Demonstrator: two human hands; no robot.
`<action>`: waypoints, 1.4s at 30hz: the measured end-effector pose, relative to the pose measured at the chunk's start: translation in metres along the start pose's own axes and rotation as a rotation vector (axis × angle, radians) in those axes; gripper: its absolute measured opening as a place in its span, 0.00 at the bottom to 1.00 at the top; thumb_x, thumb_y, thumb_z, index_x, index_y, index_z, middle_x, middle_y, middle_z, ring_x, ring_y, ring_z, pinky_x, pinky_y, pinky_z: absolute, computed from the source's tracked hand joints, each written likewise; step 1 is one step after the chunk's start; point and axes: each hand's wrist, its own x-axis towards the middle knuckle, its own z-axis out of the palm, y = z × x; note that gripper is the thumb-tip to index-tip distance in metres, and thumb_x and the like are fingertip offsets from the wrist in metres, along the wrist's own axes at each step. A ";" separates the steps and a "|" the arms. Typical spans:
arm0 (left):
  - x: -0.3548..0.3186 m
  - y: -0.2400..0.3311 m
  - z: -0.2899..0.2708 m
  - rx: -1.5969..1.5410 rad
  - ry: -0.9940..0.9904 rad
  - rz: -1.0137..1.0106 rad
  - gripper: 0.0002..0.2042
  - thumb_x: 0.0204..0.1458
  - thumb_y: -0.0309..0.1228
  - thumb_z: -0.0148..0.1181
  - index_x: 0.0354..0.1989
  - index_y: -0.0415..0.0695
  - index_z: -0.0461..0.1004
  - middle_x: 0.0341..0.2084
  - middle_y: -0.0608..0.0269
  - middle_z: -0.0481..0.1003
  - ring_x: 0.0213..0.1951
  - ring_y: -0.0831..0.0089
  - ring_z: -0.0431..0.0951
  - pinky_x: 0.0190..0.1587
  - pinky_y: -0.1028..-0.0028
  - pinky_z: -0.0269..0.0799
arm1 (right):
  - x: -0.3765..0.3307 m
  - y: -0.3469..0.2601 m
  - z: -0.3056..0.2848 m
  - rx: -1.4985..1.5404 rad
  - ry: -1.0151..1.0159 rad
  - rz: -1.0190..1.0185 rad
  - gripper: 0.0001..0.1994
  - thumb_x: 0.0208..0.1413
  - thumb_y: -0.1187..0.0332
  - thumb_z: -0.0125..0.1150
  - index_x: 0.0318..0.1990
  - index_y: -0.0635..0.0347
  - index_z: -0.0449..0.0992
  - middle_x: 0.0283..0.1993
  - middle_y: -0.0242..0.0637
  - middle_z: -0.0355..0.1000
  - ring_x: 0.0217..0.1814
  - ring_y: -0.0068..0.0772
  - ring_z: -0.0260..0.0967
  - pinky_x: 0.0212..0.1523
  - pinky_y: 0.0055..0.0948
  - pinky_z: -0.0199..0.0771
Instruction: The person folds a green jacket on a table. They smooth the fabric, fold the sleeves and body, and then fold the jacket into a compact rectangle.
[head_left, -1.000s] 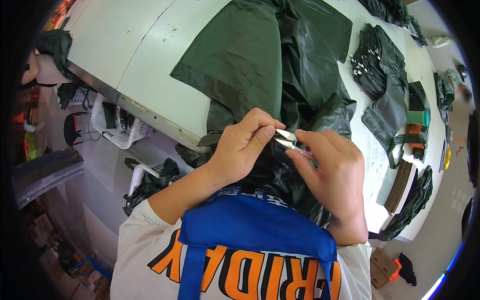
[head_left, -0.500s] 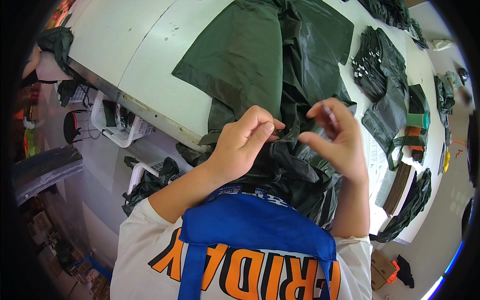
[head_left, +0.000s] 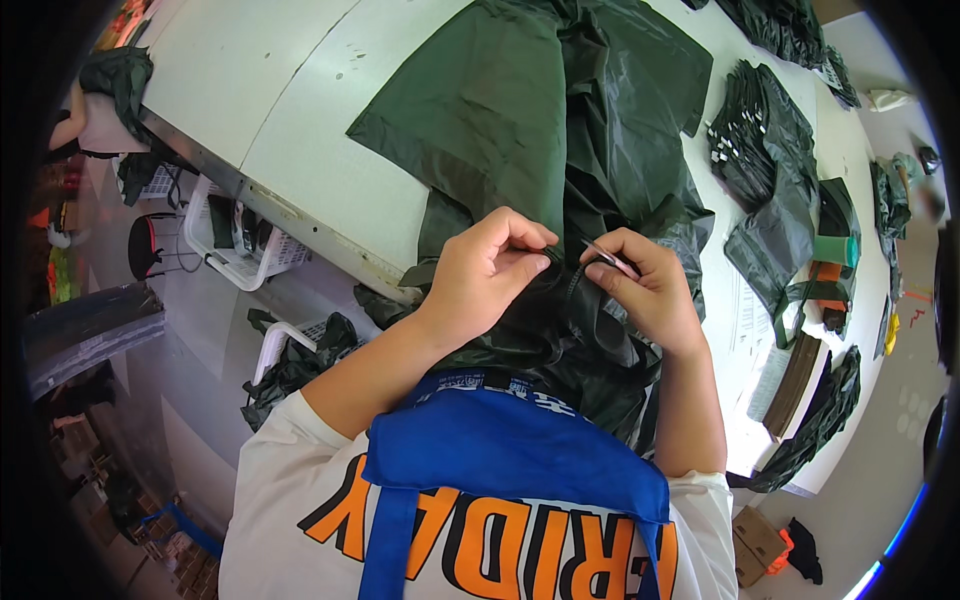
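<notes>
A dark green, shiny garment (head_left: 470, 130) lies over the near part of the table, its lower end bunched up in front of my apron. At this bunched end my left hand (head_left: 490, 265) pinches a fold of the cloth between thumb and fingertips. Close on its right, my right hand (head_left: 650, 290) is closed, with small thread snips (head_left: 622, 264) lying along its fingers, the thin blades pointing to the upper left. A narrow toothed strip, like zipper tape, runs down beside the right thumb; whether the thumb pinches it is hard to see.
The white table (head_left: 300, 170) has a metal edge on the left. White baskets (head_left: 265, 262) with dark cloth stand below it. On the right lie a pile of dark garments (head_left: 765, 150), a green tape roll (head_left: 838, 250) and papers. Another person's arm (head_left: 68, 125) shows far left.
My right hand has closed from spread fingers and moved slightly down and left beside the cloth, with the snips now visible. My left hand keeps its pinch nearly in place.
</notes>
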 end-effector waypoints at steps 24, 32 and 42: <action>0.022 0.041 -0.003 0.320 -0.126 0.054 0.16 0.51 0.16 0.58 0.38 0.40 0.55 0.30 0.53 0.77 0.32 0.75 0.78 0.35 0.76 0.74 | 0.007 -0.031 0.003 -0.227 -0.070 -0.017 0.13 0.42 0.76 0.61 0.37 0.65 0.66 0.27 0.42 0.70 0.28 0.38 0.70 0.31 0.29 0.69; 0.033 0.039 -0.005 -0.101 -0.188 -0.196 0.20 0.49 0.15 0.58 0.48 0.39 0.59 0.33 0.56 0.77 0.30 0.80 0.75 0.34 0.79 0.71 | -0.008 -0.016 0.011 -0.099 0.120 -0.026 0.14 0.46 0.77 0.62 0.39 0.63 0.64 0.26 0.36 0.68 0.27 0.22 0.65 0.28 0.23 0.65; 0.028 0.031 0.001 0.277 -0.207 -0.021 0.07 0.48 0.20 0.63 0.37 0.38 0.76 0.36 0.64 0.76 0.33 0.83 0.74 0.33 0.82 0.71 | -0.008 0.013 0.028 0.120 0.360 -0.154 0.15 0.48 0.81 0.61 0.40 0.61 0.62 0.28 0.30 0.68 0.27 0.15 0.59 0.29 0.17 0.61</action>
